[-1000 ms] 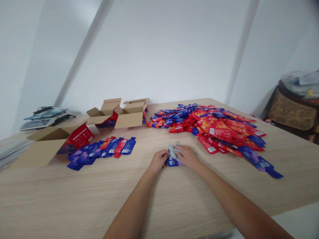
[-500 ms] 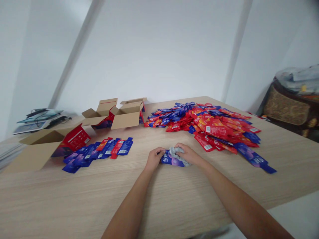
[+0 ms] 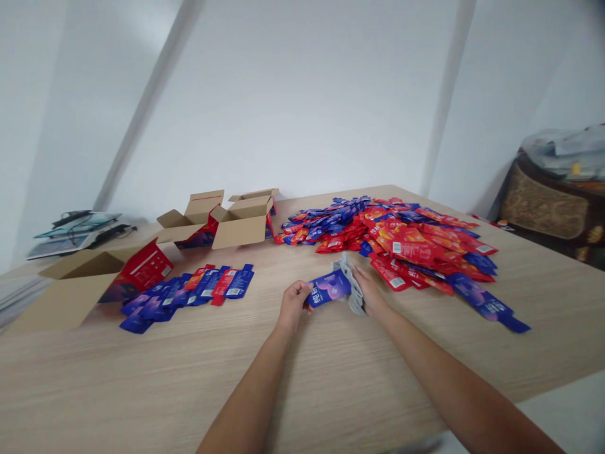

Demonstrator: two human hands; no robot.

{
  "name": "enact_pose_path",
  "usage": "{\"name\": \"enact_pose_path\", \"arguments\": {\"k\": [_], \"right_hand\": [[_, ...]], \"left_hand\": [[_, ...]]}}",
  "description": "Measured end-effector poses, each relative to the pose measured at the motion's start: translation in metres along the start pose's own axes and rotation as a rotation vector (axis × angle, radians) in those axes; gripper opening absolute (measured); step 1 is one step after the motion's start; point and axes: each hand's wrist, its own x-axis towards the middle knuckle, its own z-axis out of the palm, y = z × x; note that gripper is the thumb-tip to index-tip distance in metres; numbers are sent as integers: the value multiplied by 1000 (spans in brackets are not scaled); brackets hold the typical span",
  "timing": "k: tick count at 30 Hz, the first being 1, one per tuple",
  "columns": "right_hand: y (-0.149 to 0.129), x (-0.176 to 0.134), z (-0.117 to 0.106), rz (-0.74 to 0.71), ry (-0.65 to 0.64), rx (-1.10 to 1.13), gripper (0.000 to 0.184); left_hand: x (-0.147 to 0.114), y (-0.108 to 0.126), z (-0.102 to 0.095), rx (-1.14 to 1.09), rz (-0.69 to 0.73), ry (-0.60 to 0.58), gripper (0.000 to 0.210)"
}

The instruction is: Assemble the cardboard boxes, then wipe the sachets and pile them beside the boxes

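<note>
Between my hands is a blue pouch (image 3: 328, 289) with white lettering and purple round shapes. My left hand (image 3: 293, 304) pinches its left end between thumb and fingers. Wrapped in my right hand (image 3: 369, 294) is a crumpled grey cloth (image 3: 350, 284), pressed around the pouch's right end. The pouch is tilted, its right end higher, just above the table. To the right lies a large heap of red and blue pouches (image 3: 416, 243). One blue pouch (image 3: 484, 302) sticks out from the heap toward me.
On the left, an overlapping row of blue and red pouches (image 3: 189, 290) lies beside an open cardboard box (image 3: 80, 290). More open boxes (image 3: 241, 230) stand by the back wall. Papers and folders (image 3: 78, 233) are stacked far left. A brown patterned chair (image 3: 543, 195) stands beyond the table's right edge.
The pouch has been lifted off the table and tilted. My right hand and the cloth have shifted from over its face to its right end. My left hand keeps hold.
</note>
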Motion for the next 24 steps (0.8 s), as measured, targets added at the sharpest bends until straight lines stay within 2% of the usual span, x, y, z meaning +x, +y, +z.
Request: {"name": "enact_pose_path", "arguments": {"k": [2,5,9,12,14,18,20,22,24], "right_hand": [[3,0,4,59,-54,183,36],[3,1,8,45,-65,270,38],[-2,1,4,4,-79,210,42],[-2,3,-2,-8,-111,40,41],[0,5,-6,-37,-77,-88,38],[0,7,-10,-96,-40,-259,32],[-2,6,-9,-84,-29,-258,35],[-5,4,-6,-47,44,-185,38],[-7,1,-1,-26,96,-123,43]], "left_hand": [[1,-2,3,-51,41,72,36],[0,-7,9,-68,42,90,36],[-3,-8,15,-48,31,102,36],[-4,-5,15,-24,39,112,35],[-6,-1,14,17,-2,27,35],[-14,7,16,15,-194,-288,34],[-18,9,20,-7,-248,-359,36],[-20,10,25,-31,-225,-301,38],[-20,9,29,-71,-152,-163,39]]}}
